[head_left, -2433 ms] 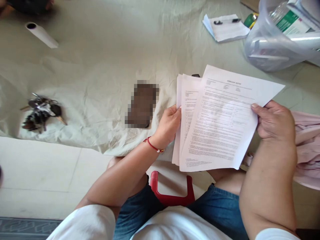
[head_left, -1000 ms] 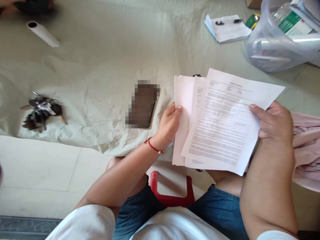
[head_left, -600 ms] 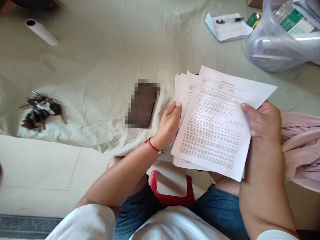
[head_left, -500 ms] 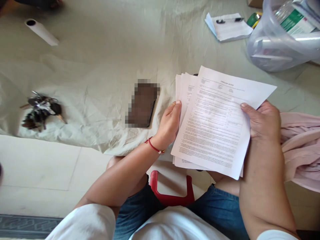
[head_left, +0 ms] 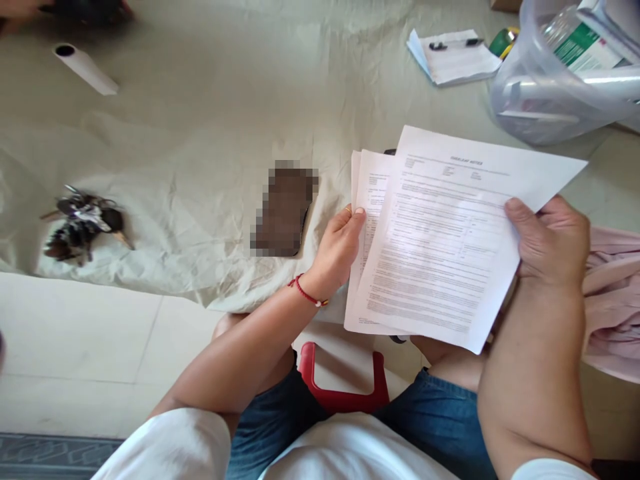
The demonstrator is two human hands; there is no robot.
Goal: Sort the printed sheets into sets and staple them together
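My left hand [head_left: 340, 250] pinches several printed paper sheets [head_left: 364, 243] by their left edge, thumb on top. My right hand [head_left: 553, 240] grips the right edge of a front printed sheet [head_left: 435, 247], thumb on its face and fingers behind. This front sheet overlaps the ones in my left hand and is shifted to the right of them. Both hold the paper above my lap at the edge of the cloth-covered surface. Left of my left hand lies a dark phone-shaped object [head_left: 285, 210], its face blurred out.
A bunch of keys [head_left: 87, 220] and a white roll [head_left: 86, 69] lie on the cloth [head_left: 210, 133] at left. At far right are a notepad [head_left: 457, 63] with a pen [head_left: 455, 44], a clear plastic bin [head_left: 530, 113] and pink fabric [head_left: 613, 307]. Below is a red stool [head_left: 345, 399].
My right hand has moved right, drawing the front sheet further from the sheets behind it, so more of their print shows. My left hand has hardly moved.
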